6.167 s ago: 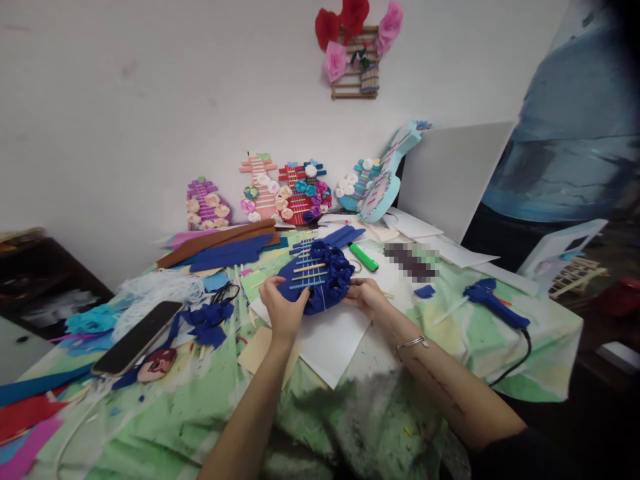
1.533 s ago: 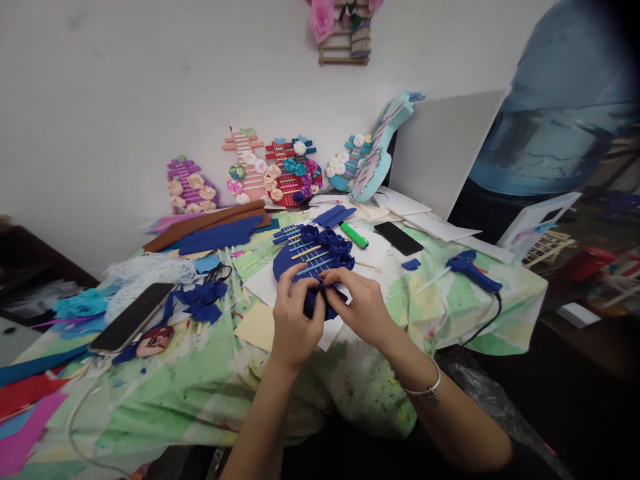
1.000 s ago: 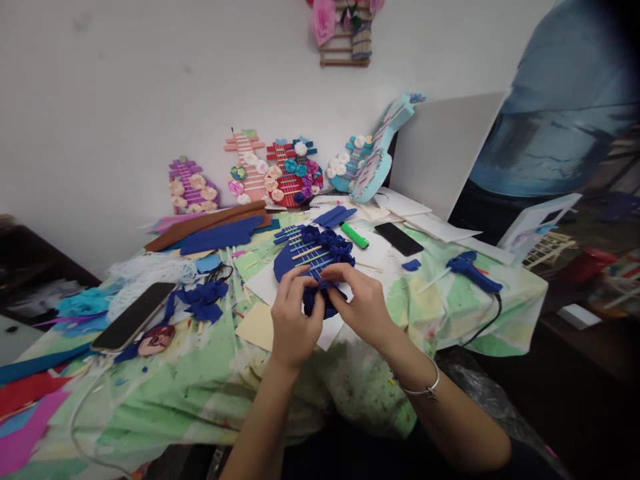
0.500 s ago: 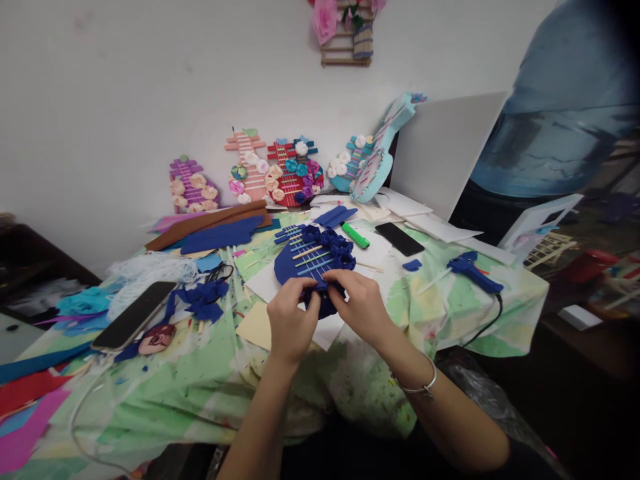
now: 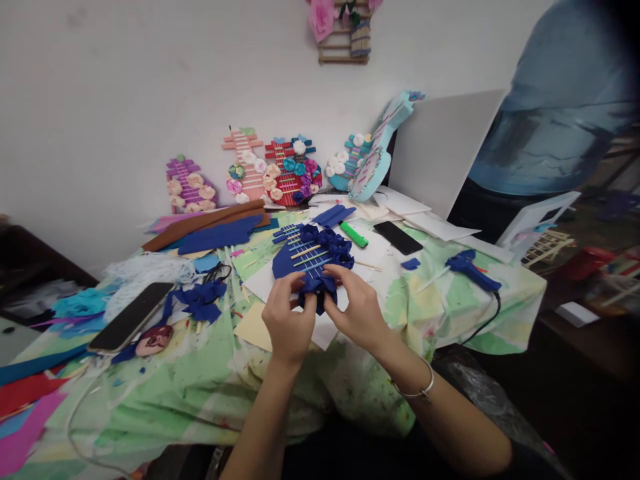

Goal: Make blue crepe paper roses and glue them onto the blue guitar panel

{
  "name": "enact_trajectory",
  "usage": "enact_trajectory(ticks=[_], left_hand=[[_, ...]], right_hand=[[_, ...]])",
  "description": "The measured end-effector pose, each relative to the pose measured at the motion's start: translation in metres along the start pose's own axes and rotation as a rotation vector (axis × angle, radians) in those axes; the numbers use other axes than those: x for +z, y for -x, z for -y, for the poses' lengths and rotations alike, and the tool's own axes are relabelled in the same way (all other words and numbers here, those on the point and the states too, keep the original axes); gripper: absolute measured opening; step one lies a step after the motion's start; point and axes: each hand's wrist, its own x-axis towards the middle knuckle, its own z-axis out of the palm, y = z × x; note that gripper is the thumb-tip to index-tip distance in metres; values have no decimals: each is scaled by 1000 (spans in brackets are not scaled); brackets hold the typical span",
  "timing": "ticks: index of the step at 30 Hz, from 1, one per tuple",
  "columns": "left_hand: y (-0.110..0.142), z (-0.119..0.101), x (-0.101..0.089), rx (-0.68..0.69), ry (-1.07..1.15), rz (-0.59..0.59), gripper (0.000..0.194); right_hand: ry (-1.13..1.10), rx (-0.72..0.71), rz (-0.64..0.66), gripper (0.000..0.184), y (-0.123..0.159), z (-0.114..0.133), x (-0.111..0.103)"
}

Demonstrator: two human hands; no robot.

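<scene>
Left hand point(image 5: 290, 319): palm down, fingers bent, forearm rising from the near edge; grip closed on a blue paper flower point(image 5: 321, 288).
Right hand point(image 5: 358, 308): angled in from the near right, wrist braceleted; grip closed on the flower's right side.
Blue guitar point(image 5: 286, 264): one, flat on white paper at mid-bench point(image 5: 200, 407), flower at its near end.
Hidden: guitar's near end, beneath fingers and petals; exact fingertip contact cannot be told.
Cut off: wall rack point(image 5: 345, 51) at top; water jug point(image 5: 545, 133) at right.
Phones: two, one left point(image 5: 131, 317), one far right of the guitar point(image 5: 398, 237).
Marker point(image 5: 354, 234): one, green, beyond the flowers.
Glue gun point(image 5: 473, 271): one, blue, right.
</scene>
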Motion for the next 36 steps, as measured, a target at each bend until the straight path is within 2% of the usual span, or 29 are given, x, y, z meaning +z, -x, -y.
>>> enact_trajectory(ticks=[4,9,16,23,36], left_hand=[[1,-1,-1,-85,107,72,27],[2,1,0,-221,324,156,19],[1,6,2,-356,489,271,24],[-1,9,2,-413,555,383,27],[-7,13,1,-414,511,432,22]], right_hand=[[-101,110,6,36,4,-1,-1],[-126,140,1,31,5,1,-3],[-173,190,38,28,-2,2,-10],[-102,141,164,32,-11,1,-19],[87,-169,198,20,-9,-2,-16]])
